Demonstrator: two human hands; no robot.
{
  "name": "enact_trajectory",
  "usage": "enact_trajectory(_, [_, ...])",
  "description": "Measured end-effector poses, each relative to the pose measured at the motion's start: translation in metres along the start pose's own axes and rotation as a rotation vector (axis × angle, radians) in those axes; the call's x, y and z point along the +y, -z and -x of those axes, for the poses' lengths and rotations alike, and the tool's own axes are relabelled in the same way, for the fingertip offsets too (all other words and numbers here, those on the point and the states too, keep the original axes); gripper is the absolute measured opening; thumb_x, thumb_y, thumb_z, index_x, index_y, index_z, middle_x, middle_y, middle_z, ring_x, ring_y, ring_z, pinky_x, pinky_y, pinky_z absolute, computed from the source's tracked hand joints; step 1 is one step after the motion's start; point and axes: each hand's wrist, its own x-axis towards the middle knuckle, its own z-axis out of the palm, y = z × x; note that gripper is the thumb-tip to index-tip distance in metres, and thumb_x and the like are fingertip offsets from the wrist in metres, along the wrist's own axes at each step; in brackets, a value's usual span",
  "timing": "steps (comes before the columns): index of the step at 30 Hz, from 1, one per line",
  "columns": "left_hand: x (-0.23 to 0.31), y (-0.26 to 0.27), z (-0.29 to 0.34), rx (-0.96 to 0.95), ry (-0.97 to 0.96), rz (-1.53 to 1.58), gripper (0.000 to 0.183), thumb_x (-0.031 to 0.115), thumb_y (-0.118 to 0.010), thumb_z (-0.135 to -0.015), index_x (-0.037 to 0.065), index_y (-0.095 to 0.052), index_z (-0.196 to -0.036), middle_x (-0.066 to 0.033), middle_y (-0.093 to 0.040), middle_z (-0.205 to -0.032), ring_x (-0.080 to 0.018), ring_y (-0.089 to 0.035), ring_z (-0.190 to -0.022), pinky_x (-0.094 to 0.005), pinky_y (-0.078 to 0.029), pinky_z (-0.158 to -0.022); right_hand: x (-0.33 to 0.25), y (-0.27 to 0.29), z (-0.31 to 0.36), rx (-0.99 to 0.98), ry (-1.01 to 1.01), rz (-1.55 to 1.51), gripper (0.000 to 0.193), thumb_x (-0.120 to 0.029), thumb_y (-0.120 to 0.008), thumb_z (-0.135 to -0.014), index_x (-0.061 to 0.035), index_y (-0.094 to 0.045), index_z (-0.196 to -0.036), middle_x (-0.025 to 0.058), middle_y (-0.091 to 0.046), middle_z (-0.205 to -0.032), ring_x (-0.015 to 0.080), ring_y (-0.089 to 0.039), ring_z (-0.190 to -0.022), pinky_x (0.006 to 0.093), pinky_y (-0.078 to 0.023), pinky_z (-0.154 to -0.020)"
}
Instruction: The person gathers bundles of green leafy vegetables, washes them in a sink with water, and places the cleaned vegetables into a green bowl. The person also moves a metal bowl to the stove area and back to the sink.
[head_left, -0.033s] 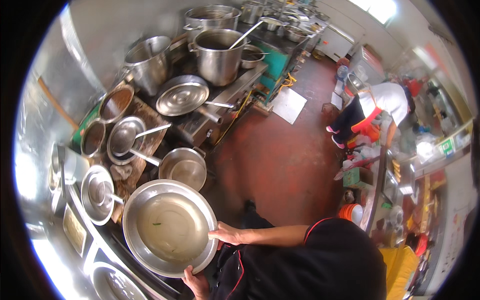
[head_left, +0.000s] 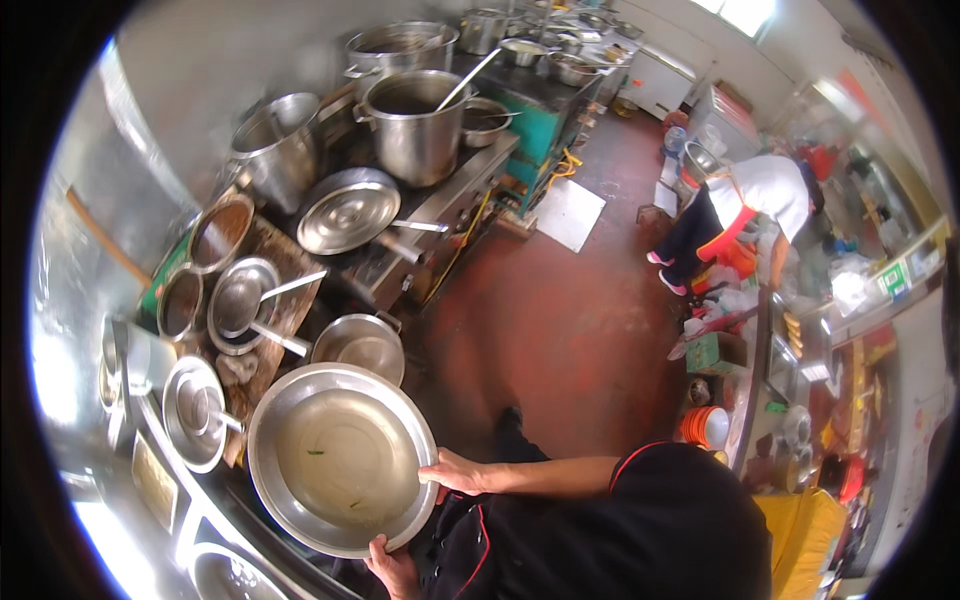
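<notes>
A wide metal basin (head_left: 268, 478) is held level in front of me by its rim. Cloudy, pale yellowish liquid (head_left: 355, 455) lies in it, with a small green scrap (head_left: 316, 453) floating near the middle. My right hand (head_left: 456, 472) grips the rim on the right side, thumb over the edge. Lower down, my left hand (head_left: 394, 568) holds the near rim, thumb on top; the fingers of both hands are mostly hidden below. Just beyond the basin, partly covered by it, is a metal pot (head_left: 362, 345).
Strainers (head_left: 238, 300) and bowls (head_left: 193, 412) crowd the counter at left. Tall stockpots (head_left: 415, 130) and a lidded pan (head_left: 350, 215) stand on the stove. A red floor (head_left: 545, 340) stretches ahead. A co-worker (head_left: 735, 215) bends over at far right, near orange bowls (head_left: 706, 427).
The surroundings have shifted slightly left in view, and the basin covers a little more of the pot behind it. Both hands keep the same hold.
</notes>
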Motion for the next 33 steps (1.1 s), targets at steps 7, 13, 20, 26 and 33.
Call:
enact_trajectory(7, [0.099, -0.136, -0.03, -0.11, 0.158, 0.367, 0.026, 0.002, -0.067, -0.072, -0.002, -0.055, -0.095, -0.022, -0.067, -0.093, -0.033, -0.065, -0.082, -0.0413, -0.05, -0.078, -0.046, 0.144, 0.011, 0.044, 0.027, 0.104, 0.03, -0.021, -0.057, -0.09, 0.0018, -0.063, -0.108, 0.0109, -0.067, -0.091, 0.0201, -0.066, -0.072, 0.0323, -0.055, -0.052])
enact_trajectory(13, [0.134, -0.265, -0.048, -0.225, 0.537, 0.929, 0.031, 0.0, -0.06, -0.076, 0.001, -0.052, -0.106, -0.0154, -0.065, -0.099, -0.0273, -0.064, -0.087, -0.0386, -0.052, -0.08, -0.122, 0.257, 0.041, 0.173, 0.058, -0.001, 0.029, -0.019, -0.058, -0.085, 0.0011, -0.063, -0.106, 0.0113, -0.067, -0.088, 0.0208, -0.065, -0.074, 0.0332, -0.054, -0.053])
enact_trajectory(20, [0.226, -0.429, -0.096, -0.52, 0.732, 0.916, 0.045, 0.01, -0.057, -0.077, 0.007, -0.052, -0.122, -0.01, -0.061, -0.108, -0.0286, -0.064, -0.094, -0.0443, -0.057, -0.077, -0.188, 0.404, 0.071, 0.341, 0.143, -0.207, 0.027, -0.015, -0.058, -0.084, -0.001, -0.061, -0.106, 0.0085, -0.064, -0.086, 0.0199, -0.064, -0.071, 0.0326, -0.053, -0.055])
enact_trajectory(26, [0.263, -0.578, -0.15, -0.696, 0.633, 0.91, 0.053, 0.0, -0.06, -0.076, 0.005, -0.048, -0.127, -0.0106, -0.059, -0.113, -0.0276, -0.06, -0.104, -0.0427, -0.052, -0.09, -0.242, 0.531, 0.082, 0.499, 0.221, -0.309, 0.029, -0.015, -0.056, -0.084, 0.0005, -0.057, -0.108, 0.0105, -0.064, -0.083, 0.0209, -0.063, -0.063, 0.0316, -0.05, -0.05])
enact_trajectory(33, [0.345, -0.765, -0.193, -0.941, 0.723, 0.834, 0.05, 0.003, -0.061, -0.079, 0.003, -0.047, -0.127, -0.012, -0.061, -0.111, -0.0286, -0.063, -0.099, -0.0428, -0.055, -0.083, -0.325, 0.675, 0.1, 0.68, 0.396, -0.474, 0.031, -0.008, -0.057, -0.082, 0.0006, -0.055, -0.111, 0.0117, -0.065, -0.089, 0.0229, -0.065, -0.068, 0.0328, -0.053, -0.05])
